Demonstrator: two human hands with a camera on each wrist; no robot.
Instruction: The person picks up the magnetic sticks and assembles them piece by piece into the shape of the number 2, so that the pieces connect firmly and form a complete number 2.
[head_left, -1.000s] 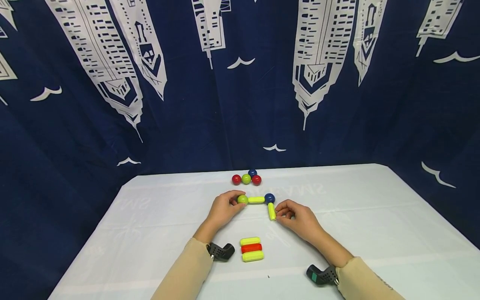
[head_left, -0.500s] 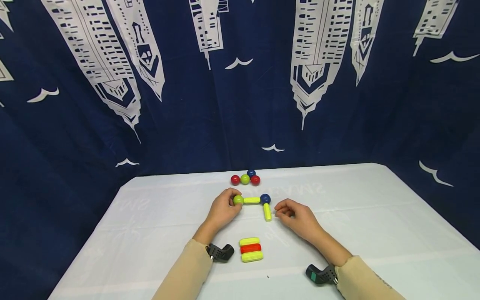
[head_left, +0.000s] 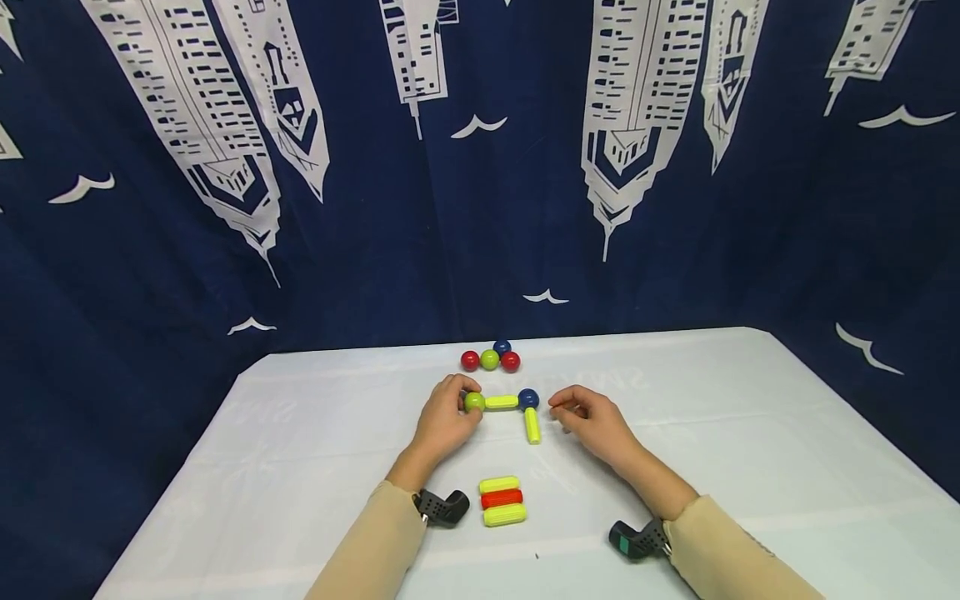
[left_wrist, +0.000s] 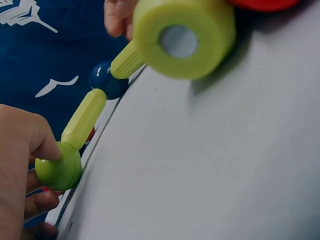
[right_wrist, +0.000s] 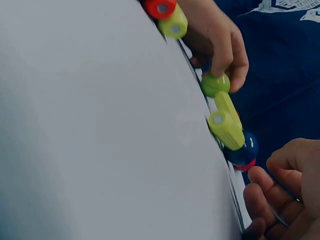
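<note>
My left hand pinches a green ball between thumb and fingers. From that ball a yellow magnetic rod runs right to a dark blue ball. A second yellow rod sticks out from the blue ball toward me, its free end showing a silvery disc in the right wrist view. My right hand hovers just right of the blue ball, fingers loosely bent and holding nothing. In the right wrist view its fingertips are close to the blue ball, apart from it.
Nearer to me lie two yellow rods with a red rod between them. Behind the joined pieces sit two red balls, a green ball and a blue ball. A dark blue printed cloth hangs behind the white table.
My right hand has let go of the near yellow rod and drawn slightly away. The joined balls and rods have shifted a little left with my left hand.
</note>
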